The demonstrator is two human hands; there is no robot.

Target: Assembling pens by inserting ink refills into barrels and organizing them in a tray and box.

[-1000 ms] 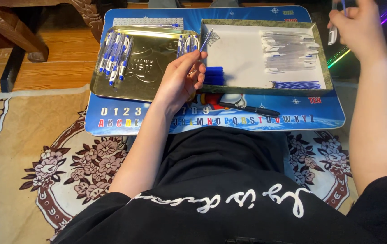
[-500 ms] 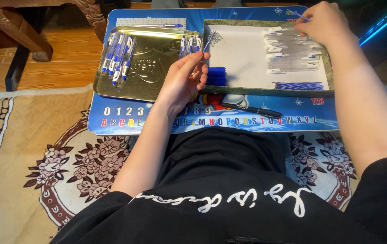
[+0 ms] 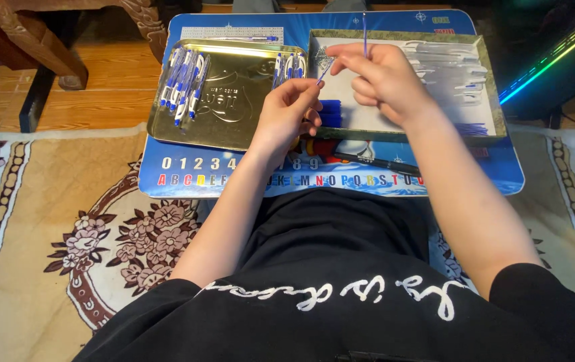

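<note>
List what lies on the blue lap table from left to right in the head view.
Finished pens in the gold tray → left hand holding a small pen part → right hand holding a thin blue refill → clear pen barrels.

A blue counter with printed letters and digits carried a gold tray; right of the tray sat a shallow box, and a black pen lay just below that box
</note>
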